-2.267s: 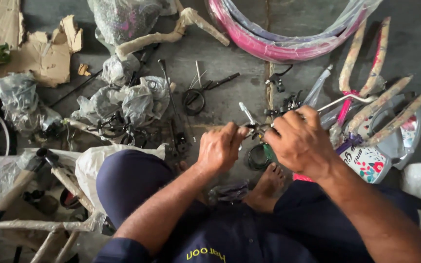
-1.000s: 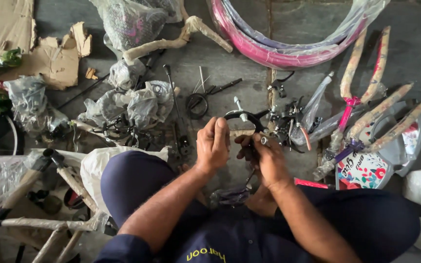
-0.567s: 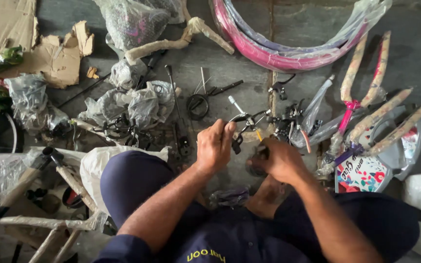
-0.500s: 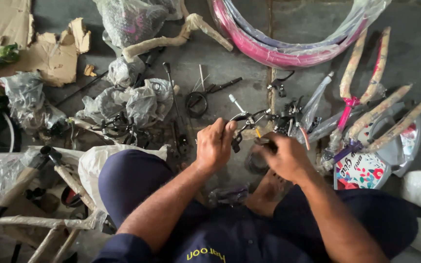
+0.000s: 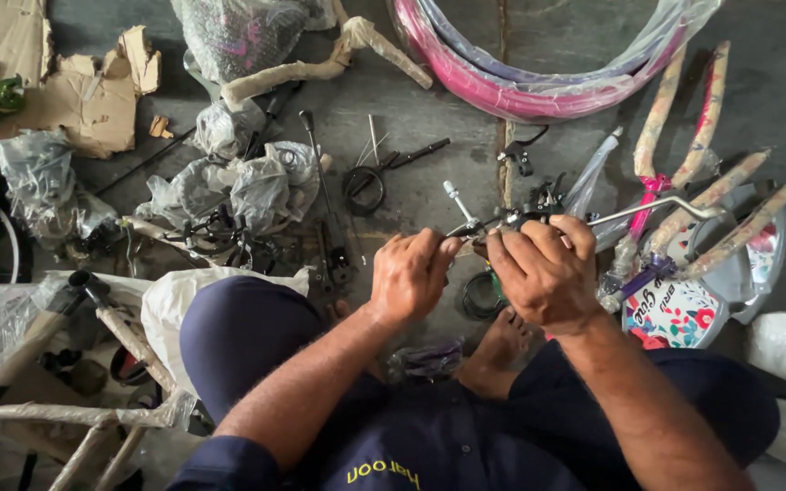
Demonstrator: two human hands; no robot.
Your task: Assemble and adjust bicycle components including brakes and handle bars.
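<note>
The brake lever assembly (image 5: 511, 221) is being held above the concrete floor (image 5: 429, 109), a little right of the middle of the view, between both hands. It is a dark metal piece with a silver lever (image 5: 657, 207) that is pointing out to the right and a short silver stud (image 5: 457, 200) that is rising to the upper left.

The left hand (image 5: 411, 277) is gripping the left end of the assembly – its fingers (image 5: 429, 245) are curled tight, and the thumb and forefinger are pinching the part just below the stud. The right hand (image 5: 543, 273) is closing over the body of the assembly from above; its fingers (image 5: 539, 241) are bent around it and the fingertips are pressing on the dark clamp. Neither hand is loose.

Half a second ago the hands were sitting a bit lower and further apart, with the right hand more to the right – now they are meeting at the part, and the silver lever is showing clearly past the right knuckles.

Around them: a bare foot (image 5: 502, 341) is resting on the floor just under the hands. Paper-wrapped frame tubes (image 5: 684, 182) are lying near the right edge of the floor, pink rims in plastic (image 5: 539, 82) at the top edge, plastic bags of small parts (image 5: 247, 182) to the left, and torn cardboard (image 5: 75, 91) in the top left corner.
</note>
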